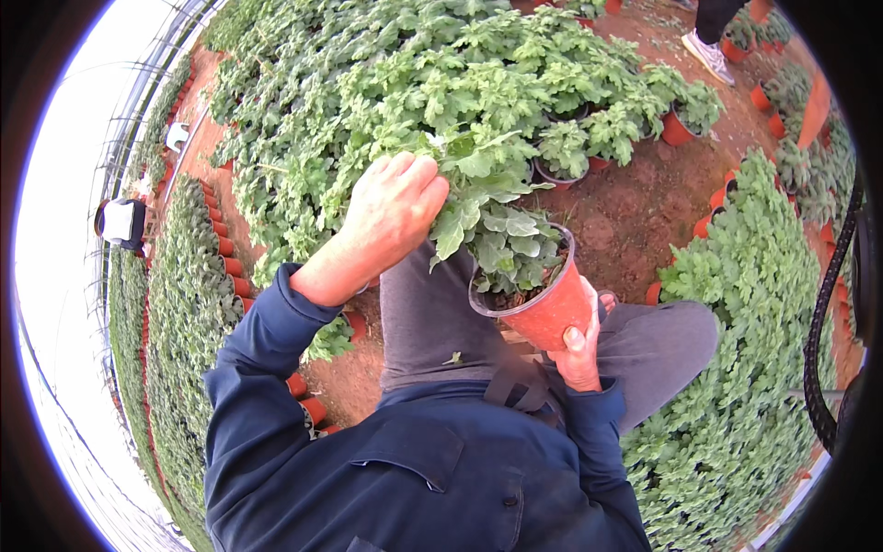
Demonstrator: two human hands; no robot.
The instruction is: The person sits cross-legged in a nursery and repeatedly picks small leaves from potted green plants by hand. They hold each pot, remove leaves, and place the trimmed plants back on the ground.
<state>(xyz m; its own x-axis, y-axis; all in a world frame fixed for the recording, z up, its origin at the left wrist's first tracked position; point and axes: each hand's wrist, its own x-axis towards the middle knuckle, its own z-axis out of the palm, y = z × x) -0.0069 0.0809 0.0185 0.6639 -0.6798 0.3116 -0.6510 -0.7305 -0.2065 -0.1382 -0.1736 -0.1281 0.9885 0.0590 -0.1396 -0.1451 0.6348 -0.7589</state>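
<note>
My right hand (579,341) grips the lower part of a red plastic pot (548,314), which is tilted with its mouth toward the upper left. A lobed-leaf plant (514,241) grows from the dark soil inside it and leans out past the rim. At the plant's top, my left hand (400,196) is curled with its back up, closed on a leafy shoot (472,165). The fingertips of that hand are hidden. Below the pot are my bent legs in grey trousers (441,324), with a small loose leaf (452,358) on one thigh.
A dense bed of potted plants (428,83) spreads ahead, with a red pot (678,127) at its edge. More plants (745,310) stand close on the right, and rows (190,303) run along the left. Another person's shoe (709,56) is at the upper right. A black cable (821,331) hangs at right.
</note>
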